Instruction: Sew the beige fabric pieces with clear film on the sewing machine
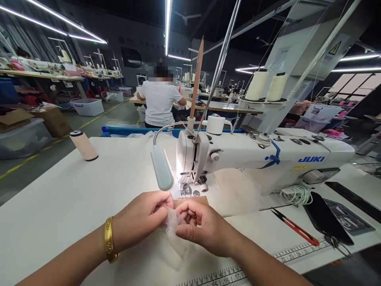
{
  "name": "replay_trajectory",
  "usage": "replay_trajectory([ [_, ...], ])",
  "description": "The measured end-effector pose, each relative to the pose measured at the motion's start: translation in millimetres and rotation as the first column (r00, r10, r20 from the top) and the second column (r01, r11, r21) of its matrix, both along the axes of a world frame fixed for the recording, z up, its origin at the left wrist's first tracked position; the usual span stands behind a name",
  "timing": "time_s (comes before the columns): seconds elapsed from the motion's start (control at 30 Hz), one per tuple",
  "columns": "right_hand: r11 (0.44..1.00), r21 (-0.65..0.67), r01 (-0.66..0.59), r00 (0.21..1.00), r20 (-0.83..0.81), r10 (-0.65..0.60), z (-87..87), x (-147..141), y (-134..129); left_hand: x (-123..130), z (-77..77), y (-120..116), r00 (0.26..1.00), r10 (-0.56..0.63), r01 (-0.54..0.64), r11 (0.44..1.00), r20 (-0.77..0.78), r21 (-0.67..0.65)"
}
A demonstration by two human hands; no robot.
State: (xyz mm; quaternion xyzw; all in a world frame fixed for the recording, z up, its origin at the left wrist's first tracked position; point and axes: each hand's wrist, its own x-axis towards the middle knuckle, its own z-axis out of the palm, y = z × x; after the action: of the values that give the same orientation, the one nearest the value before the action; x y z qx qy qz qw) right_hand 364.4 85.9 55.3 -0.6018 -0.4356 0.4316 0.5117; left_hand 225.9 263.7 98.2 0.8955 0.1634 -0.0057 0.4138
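Observation:
My left hand (144,216), with a gold bangle on its wrist, is closed in a pinch on a piece of thin, see-through white fabric (175,248). Curled around the other side of the same fabric is my right hand (208,228), its thumb against the cloth. The fabric hangs in soft folds between both hands, over the white table. Just beyond my fingers are the needle area and presser foot of a white sewing machine (238,155), partly hidden by my hands. A brown strip (201,200) lies behind my right fingers.
A grey lamp (161,169) hangs left of the machine head. A peach thread cone (85,147) stands at the far left. Red-handled thread snips (297,228), a black phone (326,216) and coiled cord (296,194) lie right. A printed ruler (226,277) runs along the front. Ahead sits a person (160,101).

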Motion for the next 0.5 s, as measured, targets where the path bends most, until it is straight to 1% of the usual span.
replay_trajectory([
  [0.1, 0.996, 0.045, 0.076, 0.996, 0.041, -0.078, 0.5, -3.1, 1.7, -0.8, -1.1, -0.4, 1.0, -0.009, 0.01, 0.994, 0.002, -0.111],
  [0.2, 0.993, 0.082, 0.08, 0.997, 0.016, -0.082, 0.8, -3.1, 3.1, -0.2, -0.2, -0.6, 1.0, -0.015, 0.017, 0.981, 0.012, -0.191],
  [0.3, 0.994, 0.073, 0.081, 0.996, 0.023, -0.083, 2.2, 0.3, 0.5, 0.3, -1.1, 0.0, 0.999, -0.033, 0.031, 0.973, -0.005, -0.227],
  [0.4, 0.998, 0.057, 0.03, 0.999, 0.021, -0.032, 4.1, 3.8, -4.9, -0.1, -3.7, 0.2, 1.0, -0.02, 0.019, 0.98, -0.004, -0.2],
  [0.5, 0.999, 0.029, -0.012, 0.999, -0.029, 0.013, 4.7, 3.1, -8.5, -2.1, -6.1, -1.9, 0.999, -0.008, 0.012, 0.993, 0.041, -0.114],
])
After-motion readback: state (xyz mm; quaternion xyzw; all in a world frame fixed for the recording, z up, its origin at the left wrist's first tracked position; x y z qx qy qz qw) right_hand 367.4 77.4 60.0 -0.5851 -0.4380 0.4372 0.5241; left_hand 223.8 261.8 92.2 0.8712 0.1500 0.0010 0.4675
